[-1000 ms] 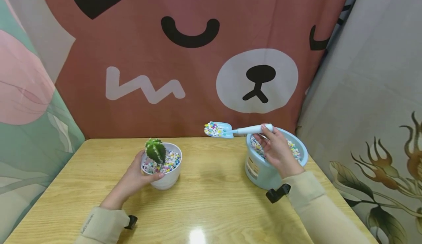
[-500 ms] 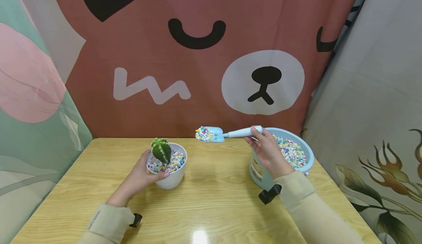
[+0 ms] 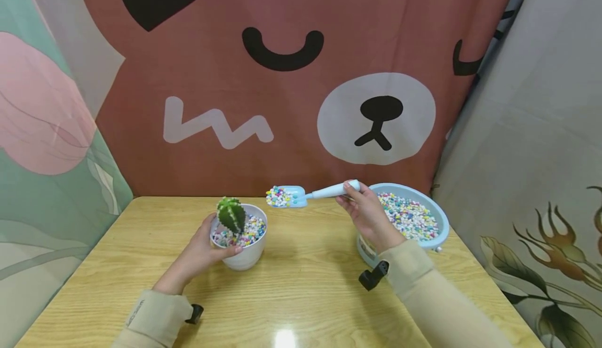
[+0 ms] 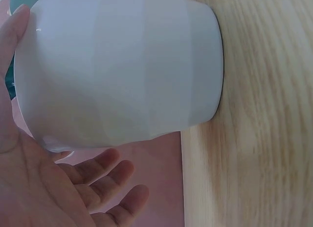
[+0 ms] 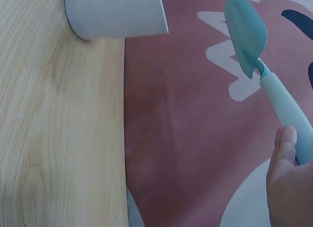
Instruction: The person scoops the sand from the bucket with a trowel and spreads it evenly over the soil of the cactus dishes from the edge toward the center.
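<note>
My left hand (image 3: 199, 251) holds a white flowerpot (image 4: 117, 70) by its rim, the thumb along the near side. Several of its fingers show behind the pot in the left wrist view. A small green cactus (image 3: 231, 215) leans left in the pot, with colourful pebbles (image 3: 254, 228) around its base. My right hand (image 3: 369, 217) grips the handle of a light blue hand trowel (image 3: 293, 196) in the air. Pebbles are heaped on the blade's tip, to the right of the pot and slightly above its rim. Seen from below in the right wrist view, the trowel hides its load.
Behind my right hand, a light blue bucket (image 3: 442, 222) full of similar pebbles stands on the table's right side. The wooden table (image 3: 291, 280) ends at a curtain (image 3: 282, 144) with a bear print. Another curtain (image 3: 512, 144) hangs close on the right.
My right hand has moved the loaded trowel left, away from the bucket and closer to the pot. The left hand keeps its hold on the pot. The head view has shifted slightly.
</note>
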`<state>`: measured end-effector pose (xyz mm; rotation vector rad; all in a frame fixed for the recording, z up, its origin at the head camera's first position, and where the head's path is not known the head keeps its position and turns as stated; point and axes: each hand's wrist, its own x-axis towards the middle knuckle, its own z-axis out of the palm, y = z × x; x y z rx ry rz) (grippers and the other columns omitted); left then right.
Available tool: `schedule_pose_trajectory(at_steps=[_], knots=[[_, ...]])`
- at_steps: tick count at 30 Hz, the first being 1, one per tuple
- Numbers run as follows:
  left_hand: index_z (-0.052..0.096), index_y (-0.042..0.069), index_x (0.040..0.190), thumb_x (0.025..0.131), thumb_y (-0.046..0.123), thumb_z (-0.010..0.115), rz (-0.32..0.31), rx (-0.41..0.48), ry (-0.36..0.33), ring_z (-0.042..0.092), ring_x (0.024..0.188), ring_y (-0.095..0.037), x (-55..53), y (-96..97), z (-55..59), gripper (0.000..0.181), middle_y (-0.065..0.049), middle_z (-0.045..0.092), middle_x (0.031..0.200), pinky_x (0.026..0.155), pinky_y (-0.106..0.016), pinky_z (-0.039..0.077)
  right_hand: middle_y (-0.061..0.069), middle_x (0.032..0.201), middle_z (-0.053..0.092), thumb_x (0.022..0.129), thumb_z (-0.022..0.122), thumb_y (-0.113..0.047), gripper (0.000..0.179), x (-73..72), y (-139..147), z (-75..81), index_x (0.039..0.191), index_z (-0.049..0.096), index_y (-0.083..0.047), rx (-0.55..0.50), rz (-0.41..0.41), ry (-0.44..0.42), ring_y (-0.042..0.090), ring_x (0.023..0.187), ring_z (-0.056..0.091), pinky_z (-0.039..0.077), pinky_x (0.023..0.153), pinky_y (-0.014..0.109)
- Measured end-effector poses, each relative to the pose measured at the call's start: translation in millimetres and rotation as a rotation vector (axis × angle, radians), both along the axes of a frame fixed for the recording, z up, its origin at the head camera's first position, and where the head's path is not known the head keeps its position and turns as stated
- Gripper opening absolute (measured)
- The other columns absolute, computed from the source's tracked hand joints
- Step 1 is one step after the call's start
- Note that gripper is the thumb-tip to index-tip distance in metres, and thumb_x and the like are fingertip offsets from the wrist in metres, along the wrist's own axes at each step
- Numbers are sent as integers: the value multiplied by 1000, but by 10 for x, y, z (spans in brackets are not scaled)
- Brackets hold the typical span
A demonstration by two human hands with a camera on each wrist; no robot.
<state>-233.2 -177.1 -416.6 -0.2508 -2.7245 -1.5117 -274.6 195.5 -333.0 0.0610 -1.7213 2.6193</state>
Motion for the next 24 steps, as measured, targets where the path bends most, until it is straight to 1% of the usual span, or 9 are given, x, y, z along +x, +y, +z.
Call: schedule_pose_trajectory(at_steps=[4,9,16,21,24], knots=[[10,-4,160,83,33,89,5,-6,-3,30,144,-53,0,8,-4,117,-36,28,158,115,-66,27,1,89,63,108,51,-6,20,-33,-53,-52,93,61,-13,-13,5,4,13,78,65,56,84,23],[11,-3,160,82,33,89,5,-4,-7,31,144,-53,9,20,5,116,-35,30,157,115,-66,27,1,92,63,108,51,-5,20,-44,-112,-113,93,62,-12,-10,5,7,13,78,66,57,82,23],[10,-3,161,83,34,89,-5,4,-2,29,145,-53,0,13,16,117,-35,28,159,115,-66,25,2,98,59,109,52,-8,11,-81,-176,-167,100,59,-7,45,12,-5,14,84,65,56,86,23],[9,-2,161,83,32,88,-12,24,-5,28,146,-53,-22,-4,8,116,-34,27,159,116,-66,24,3,98,58,109,52,-9,9,-114,-204,-190,104,58,-4,49,6,-23,13,85,65,56,87,23],[9,-2,162,83,32,89,-11,27,-10,27,146,-53,-26,-13,2,117,-34,26,160,116,-66,24,2,97,58,109,52,-8,8,-127,-224,-200,104,58,-4,42,9,-27,12,84,65,56,87,23]])
